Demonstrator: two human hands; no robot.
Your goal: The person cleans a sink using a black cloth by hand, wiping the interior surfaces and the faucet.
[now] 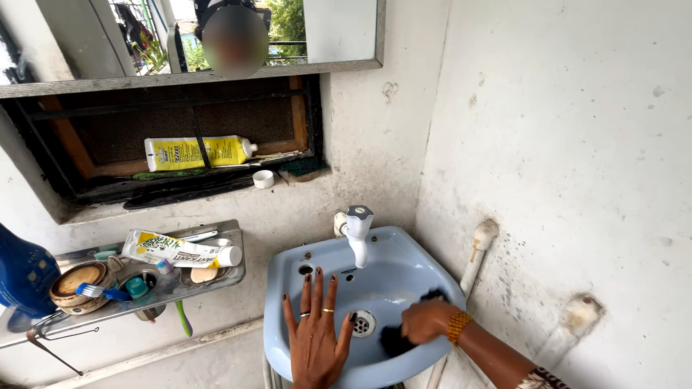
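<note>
Head view, looking down, sink (404, 248) close

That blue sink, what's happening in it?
A person is at the light blue sink. The right hand presses a dark scrubbing pad against the inside of the basin, near the drain. The left hand lies flat on the front of the basin, fingers spread. No water runs from the white tap. A shelf with toothpaste hangs to the left.
</note>
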